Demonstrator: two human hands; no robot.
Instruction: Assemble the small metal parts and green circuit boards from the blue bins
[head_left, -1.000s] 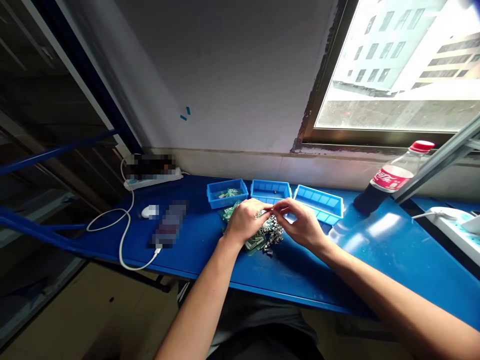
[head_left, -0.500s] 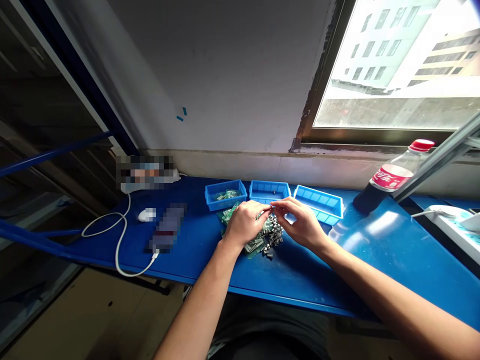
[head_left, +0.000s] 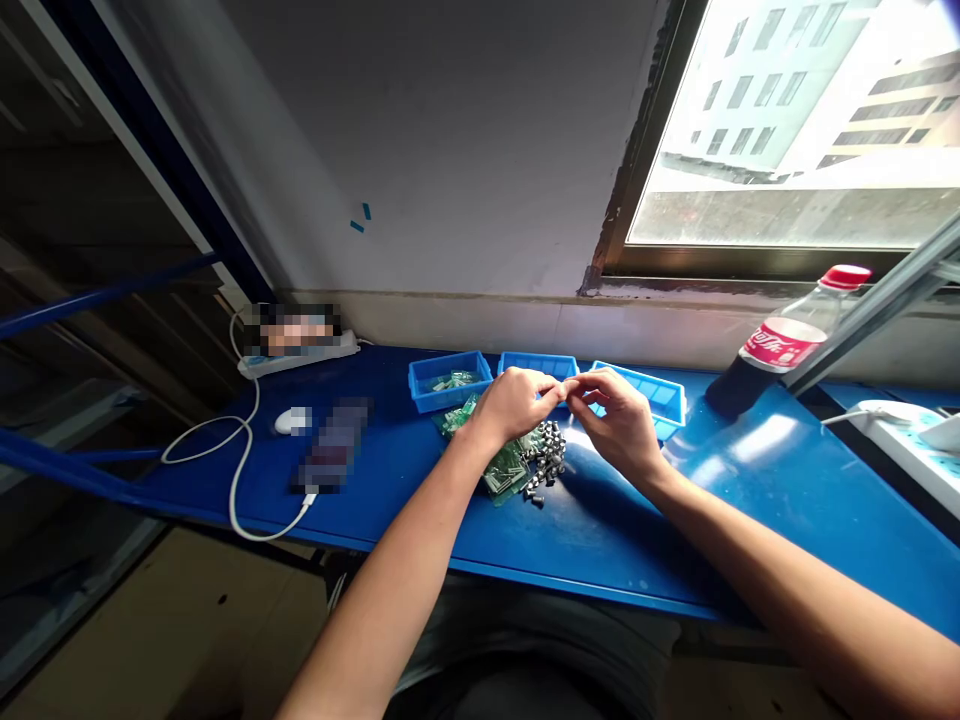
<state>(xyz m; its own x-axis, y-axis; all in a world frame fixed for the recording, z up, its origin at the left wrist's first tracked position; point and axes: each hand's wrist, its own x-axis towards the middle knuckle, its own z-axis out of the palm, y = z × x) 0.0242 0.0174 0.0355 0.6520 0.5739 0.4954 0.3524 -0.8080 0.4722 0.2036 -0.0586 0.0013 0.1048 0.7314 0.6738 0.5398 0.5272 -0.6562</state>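
My left hand (head_left: 516,402) and my right hand (head_left: 619,420) meet fingertip to fingertip above the blue bench (head_left: 600,520), both pinched on a tiny part I cannot make out. Under them lies a pile of small green circuit boards (head_left: 504,470) and a heap of small dark cylindrical parts (head_left: 546,462). Three blue plastic bins stand behind: the left bin (head_left: 448,380) holds a few green boards, the middle bin (head_left: 537,364) and the right bin (head_left: 645,392) are partly hidden by my hands.
A cola bottle (head_left: 780,345) with a red cap stands at the right by the window. A white power strip (head_left: 296,352), a white cable (head_left: 240,470), a small white object (head_left: 291,421) and a blurred dark device (head_left: 334,455) lie on the left. A metal rail (head_left: 877,305) crosses at right.
Both hands have lifted off the pile and moved up and back toward the bins, still pinched together. The camera view shifted slightly.
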